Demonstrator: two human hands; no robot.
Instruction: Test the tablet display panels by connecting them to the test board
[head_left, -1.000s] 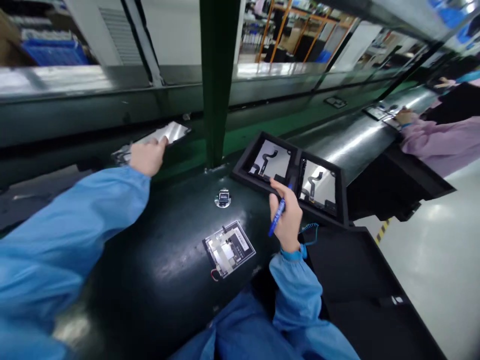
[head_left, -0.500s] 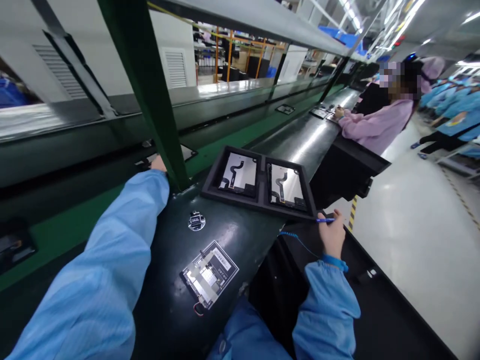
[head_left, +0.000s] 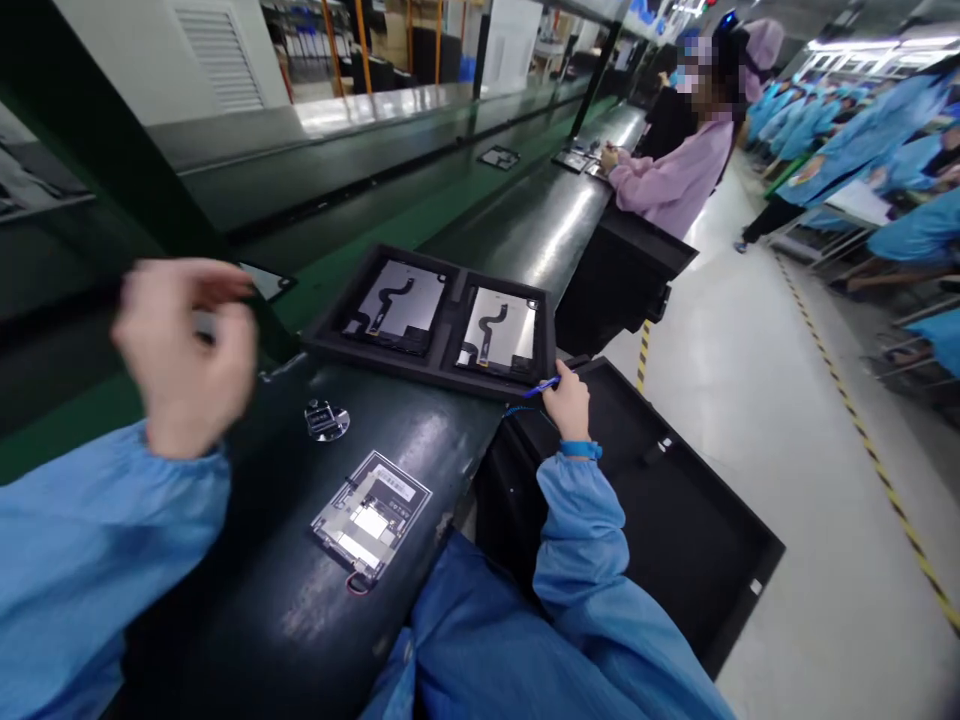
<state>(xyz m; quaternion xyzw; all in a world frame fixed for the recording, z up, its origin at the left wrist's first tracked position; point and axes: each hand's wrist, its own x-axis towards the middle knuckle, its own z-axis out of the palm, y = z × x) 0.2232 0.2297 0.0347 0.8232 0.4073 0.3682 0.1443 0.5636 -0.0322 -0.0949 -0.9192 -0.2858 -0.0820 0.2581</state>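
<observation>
My left hand [head_left: 187,350] is raised over the bench at the left, fingers curled and blurred; whether anything is in it does not show. My right hand [head_left: 568,402] holds a blue pen [head_left: 543,386] at the near right corner of a black foam tray [head_left: 450,312]. Two screen panels with dark flex cables lie in the tray, a left panel [head_left: 415,300] and a right panel [head_left: 512,325]. Nearer to me, an opened device with circuit board and tape [head_left: 373,520] lies on the bench. A small round metallic piece [head_left: 327,421] lies beyond it.
A green post [head_left: 142,170] rises at the left. Behind the tray runs a green conveyor [head_left: 420,220] carrying another panel [head_left: 499,157]. A large black tray [head_left: 675,500] is at my right. A person in pink [head_left: 679,180] works farther along the bench.
My left hand has come back from behind the post and is now raised in front of it. The view has swung right; my right hand still holds the pen by the tray corner.
</observation>
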